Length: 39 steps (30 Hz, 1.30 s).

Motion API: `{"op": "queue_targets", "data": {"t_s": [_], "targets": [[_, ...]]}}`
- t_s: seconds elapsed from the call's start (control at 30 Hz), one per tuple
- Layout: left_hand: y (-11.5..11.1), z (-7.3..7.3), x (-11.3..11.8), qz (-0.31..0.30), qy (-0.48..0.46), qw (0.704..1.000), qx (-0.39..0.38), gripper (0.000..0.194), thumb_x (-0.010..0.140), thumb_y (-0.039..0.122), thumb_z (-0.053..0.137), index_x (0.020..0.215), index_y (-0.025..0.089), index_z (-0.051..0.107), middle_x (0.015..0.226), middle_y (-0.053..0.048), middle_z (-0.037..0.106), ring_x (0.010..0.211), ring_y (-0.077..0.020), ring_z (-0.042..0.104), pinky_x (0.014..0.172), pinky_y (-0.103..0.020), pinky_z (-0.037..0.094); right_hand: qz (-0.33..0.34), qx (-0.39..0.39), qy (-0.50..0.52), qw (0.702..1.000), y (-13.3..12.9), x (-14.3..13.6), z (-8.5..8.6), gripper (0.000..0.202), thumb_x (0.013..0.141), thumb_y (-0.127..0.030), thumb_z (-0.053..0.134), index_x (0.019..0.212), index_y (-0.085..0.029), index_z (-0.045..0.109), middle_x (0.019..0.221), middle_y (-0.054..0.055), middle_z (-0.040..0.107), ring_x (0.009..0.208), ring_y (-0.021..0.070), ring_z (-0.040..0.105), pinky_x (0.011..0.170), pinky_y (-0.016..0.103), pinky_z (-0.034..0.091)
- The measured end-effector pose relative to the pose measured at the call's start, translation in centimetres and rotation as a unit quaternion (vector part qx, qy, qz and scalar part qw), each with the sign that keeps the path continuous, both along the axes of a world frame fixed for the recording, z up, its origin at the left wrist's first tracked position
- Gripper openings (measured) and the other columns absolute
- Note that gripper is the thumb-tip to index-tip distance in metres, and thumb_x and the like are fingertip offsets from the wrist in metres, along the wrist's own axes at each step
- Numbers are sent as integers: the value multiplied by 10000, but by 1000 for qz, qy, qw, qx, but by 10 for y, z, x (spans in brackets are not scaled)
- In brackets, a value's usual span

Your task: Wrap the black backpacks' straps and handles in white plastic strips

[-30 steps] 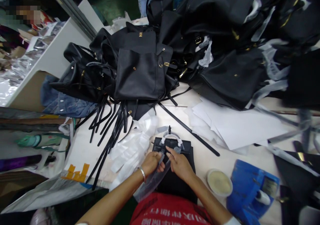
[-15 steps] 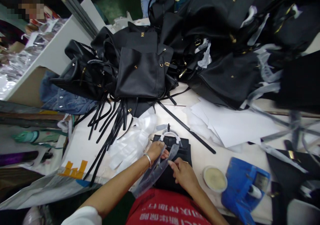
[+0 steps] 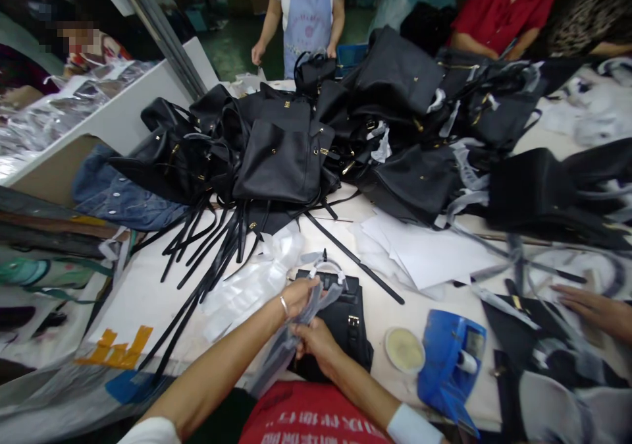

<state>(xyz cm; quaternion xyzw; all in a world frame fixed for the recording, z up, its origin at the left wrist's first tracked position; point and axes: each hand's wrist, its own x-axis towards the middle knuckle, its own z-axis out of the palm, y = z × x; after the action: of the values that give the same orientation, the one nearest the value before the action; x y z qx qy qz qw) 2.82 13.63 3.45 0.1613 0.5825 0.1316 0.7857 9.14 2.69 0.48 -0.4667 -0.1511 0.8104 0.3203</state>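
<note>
A small black bag with a gold buckle lies flat on the table in front of me. Its top handle is wrapped in clear film and stands up in a loop. My left hand, with a bracelet at the wrist, is closed on a translucent plastic strip near the handle's left end. Lower down, my right hand pinches the same strip over the bag's left side. The strip runs down toward my red apron.
Black bags are piled at the back, their straps trailing forward. White sheets lie centrally. A round tub and blue tape dispenser stand right of the bag. Another person's hand is at the right; people stand behind.
My right hand has moved left and down along the strip, uncovering the bag's buckle. The view has tilted up and shifted, bringing other people into sight.
</note>
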Motion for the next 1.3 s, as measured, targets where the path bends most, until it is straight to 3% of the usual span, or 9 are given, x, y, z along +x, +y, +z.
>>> {"op": "queue_targets", "data": {"t_s": [0.2,0.3,0.43,0.67,0.8,0.87,1.03,1.17,1.3], "targets": [[-65,61,-60,-171,-181,967,50,446,804,513,549,1012,121,590,808,-115,694,723,-220,657,681,-315,467,-136,54,16,989,59,65,16,263,701,-382,698,720,-168,545,449,-93,400,373,47,323,387,182,322],[-108,63,-82,-210,-175,962,32,389,773,498,600,942,147,617,702,-70,670,631,-163,613,617,-261,428,-213,45,-23,976,74,81,18,292,703,-409,696,723,-161,544,506,-71,467,409,51,371,418,178,346],[-121,50,-89,-117,-134,984,8,312,778,494,599,743,185,571,536,52,444,441,-71,417,509,-232,383,-196,84,22,977,43,65,31,437,799,-554,564,997,-165,587,863,38,634,711,140,589,642,272,484],[-17,46,-1,-11,-155,970,188,309,809,468,573,791,168,503,557,88,312,401,-31,265,402,-163,297,-9,130,65,989,-35,12,49,660,631,-513,752,1155,-218,479,860,18,648,765,183,631,703,325,488],[60,26,49,-89,116,897,418,310,873,460,408,834,166,499,555,54,408,440,-87,428,476,-225,410,-45,100,-40,993,-28,30,27,501,687,-518,667,1005,-183,473,671,-11,624,558,153,607,560,283,469],[81,13,58,-92,175,870,451,237,798,359,550,900,150,504,719,-36,560,713,-181,593,672,-308,485,-91,114,-138,980,-17,47,11,411,751,-475,595,1009,-192,446,688,-19,608,549,149,608,548,280,470],[62,-21,38,-90,242,824,504,542,664,182,641,1157,90,434,1291,-220,449,1309,-323,306,1080,-459,253,23,235,-461,856,-1,83,-10,198,833,-248,480,1016,-171,495,746,30,627,674,179,635,630,286,452],[-6,-41,-12,-178,318,699,616,530,816,264,479,1313,131,354,1388,-167,381,1351,-281,265,1117,-486,238,168,335,-564,736,17,110,0,129,856,-292,510,857,-188,586,776,48,662,765,206,631,650,273,419],[-84,-55,-63,-225,359,651,630,520,855,258,420,1367,233,333,1416,-91,397,1313,-249,365,1067,-472,363,136,315,-668,660,70,149,10,202,932,-252,392,923,-192,584,851,58,648,830,193,601,716,273,408]]}}
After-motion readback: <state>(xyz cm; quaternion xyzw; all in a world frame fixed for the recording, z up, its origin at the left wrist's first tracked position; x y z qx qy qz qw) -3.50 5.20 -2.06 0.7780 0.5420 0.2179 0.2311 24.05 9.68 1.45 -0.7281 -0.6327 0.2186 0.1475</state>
